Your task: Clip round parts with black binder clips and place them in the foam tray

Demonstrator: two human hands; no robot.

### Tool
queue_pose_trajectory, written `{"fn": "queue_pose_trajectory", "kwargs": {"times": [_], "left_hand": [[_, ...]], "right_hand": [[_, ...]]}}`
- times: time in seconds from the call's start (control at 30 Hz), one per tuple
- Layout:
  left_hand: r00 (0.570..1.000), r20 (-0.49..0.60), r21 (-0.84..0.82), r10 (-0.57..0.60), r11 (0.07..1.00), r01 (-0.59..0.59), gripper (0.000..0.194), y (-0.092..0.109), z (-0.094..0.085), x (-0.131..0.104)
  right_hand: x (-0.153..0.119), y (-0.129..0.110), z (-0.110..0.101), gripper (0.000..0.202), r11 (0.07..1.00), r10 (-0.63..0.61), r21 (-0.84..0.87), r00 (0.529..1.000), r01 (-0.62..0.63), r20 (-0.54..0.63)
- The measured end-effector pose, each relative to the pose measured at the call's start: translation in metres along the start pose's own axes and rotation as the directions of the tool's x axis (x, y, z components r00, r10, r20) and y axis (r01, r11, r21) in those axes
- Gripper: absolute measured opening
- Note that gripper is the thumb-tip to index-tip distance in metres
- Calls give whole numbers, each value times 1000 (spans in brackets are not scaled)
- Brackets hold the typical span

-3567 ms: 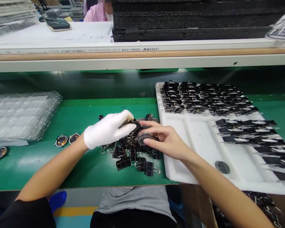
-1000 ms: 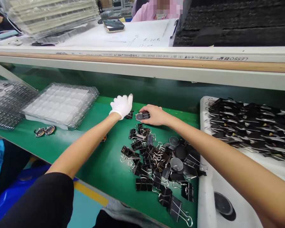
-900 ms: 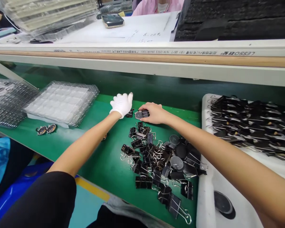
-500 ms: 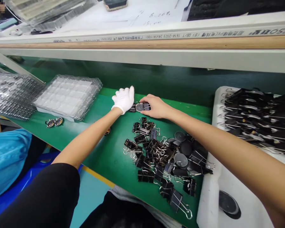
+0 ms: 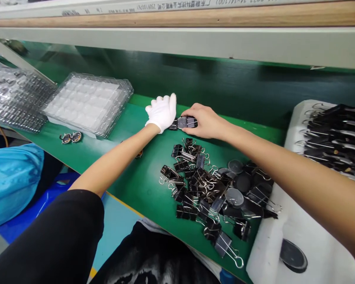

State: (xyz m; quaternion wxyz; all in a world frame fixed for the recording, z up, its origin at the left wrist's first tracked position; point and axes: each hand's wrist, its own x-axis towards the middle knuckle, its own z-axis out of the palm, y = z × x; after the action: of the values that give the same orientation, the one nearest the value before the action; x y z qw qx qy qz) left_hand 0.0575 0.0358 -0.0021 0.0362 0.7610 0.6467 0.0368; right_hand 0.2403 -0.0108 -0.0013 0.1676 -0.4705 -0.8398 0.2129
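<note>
My left hand point(image 5: 161, 113), in a white glove, rests on the green bench with its fingers apart and thumb out; its palm side is hidden. A small black binder clip point(image 5: 173, 125) shows against its right edge. Next to that clip, a round grey disc point(image 5: 182, 122) sits between it and another black binder clip point(image 5: 191, 122). My bare right hand point(image 5: 205, 120) grips this second clip between thumb and fingers. Nearer to me lies a heap of loose black binder clips point(image 5: 199, 181), with several round dark discs point(image 5: 234, 197) at its right side.
On the right, a white foam tray point(image 5: 266, 240) holds rows of clipped black pieces point(image 5: 337, 138) and a lone dark disc point(image 5: 294, 255). Clear plastic trays point(image 5: 88, 102) are stacked at left, near two small round parts point(image 5: 71, 137). A shelf point(image 5: 165, 43) overhangs the bench's back.
The camera view has tilted down and shifted left, so everything appears higher and slightly to the right. Both hands keep the same pose around the clips and disc.
</note>
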Motion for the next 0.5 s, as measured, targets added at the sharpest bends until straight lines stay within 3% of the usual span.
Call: {"fn": "queue_pose_trajectory", "kwargs": {"times": [0.33, 0.5], "left_hand": [[1000, 19, 22, 6, 1000, -7, 54, 0, 0, -1], [1000, -2, -47, -3, 999, 3, 51, 1, 0, 0]], "right_hand": [[-1, -4, 5, 42, 1000, 2, -4, 1000, -2, -8], [0, -4, 6, 40, 1000, -8, -11, 1000, 8, -28]]}}
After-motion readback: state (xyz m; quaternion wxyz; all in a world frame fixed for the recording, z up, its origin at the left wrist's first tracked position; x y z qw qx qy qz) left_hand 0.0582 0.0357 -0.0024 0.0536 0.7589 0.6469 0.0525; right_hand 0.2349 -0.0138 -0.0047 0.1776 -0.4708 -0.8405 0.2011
